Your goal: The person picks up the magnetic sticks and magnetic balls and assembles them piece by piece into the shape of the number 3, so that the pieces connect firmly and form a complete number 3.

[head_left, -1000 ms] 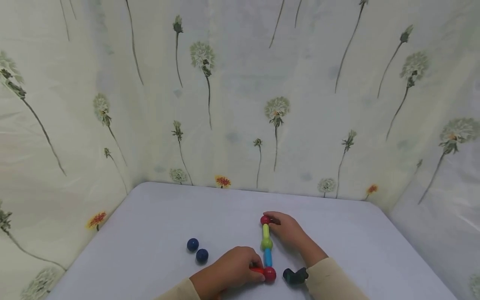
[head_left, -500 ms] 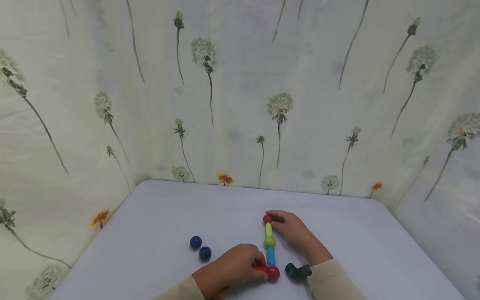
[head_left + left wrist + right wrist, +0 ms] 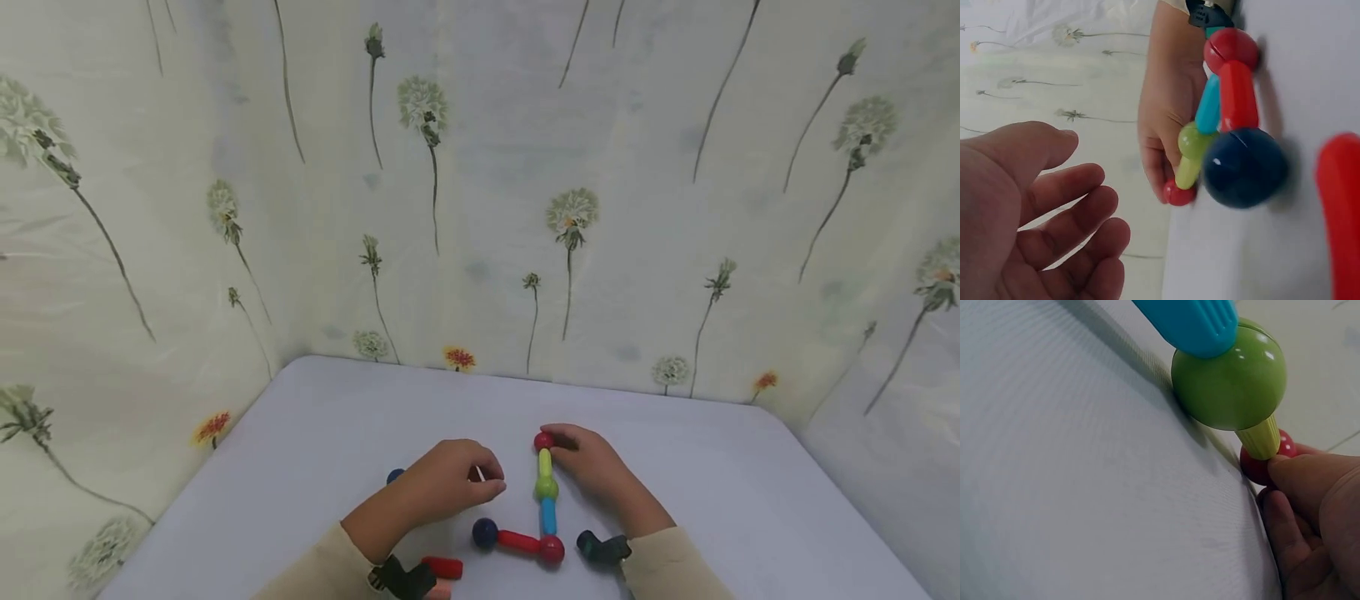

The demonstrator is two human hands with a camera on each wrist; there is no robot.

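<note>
An L-shaped chain of toy balls and rods lies on the table. My right hand [image 3: 592, 467] pinches the small red ball [image 3: 1257, 465] at its far end. From there run a yellow rod [image 3: 544, 462], a green ball [image 3: 1229, 381], a light blue rod [image 3: 549, 517] and a nearer red ball [image 3: 551, 549]. A red rod [image 3: 1239, 94] leads off to the left and ends in a dark blue ball [image 3: 1244, 167]. My left hand [image 3: 450, 477] hovers left of the chain, fingers loosely bent, holding nothing.
A loose red rod [image 3: 442, 567] and an orange-pink piece [image 3: 439, 590] lie by my left wrist. Another dark blue ball [image 3: 395, 475] peeks out behind my left hand. Dark wrist cameras sit at both cuffs. A flower-print curtain [image 3: 480, 208] hangs beyond the white table [image 3: 360, 400].
My left hand has let go of the near red rod and moved up and left. The rod and the dark blue ball at its end now show. My right hand keeps its grip.
</note>
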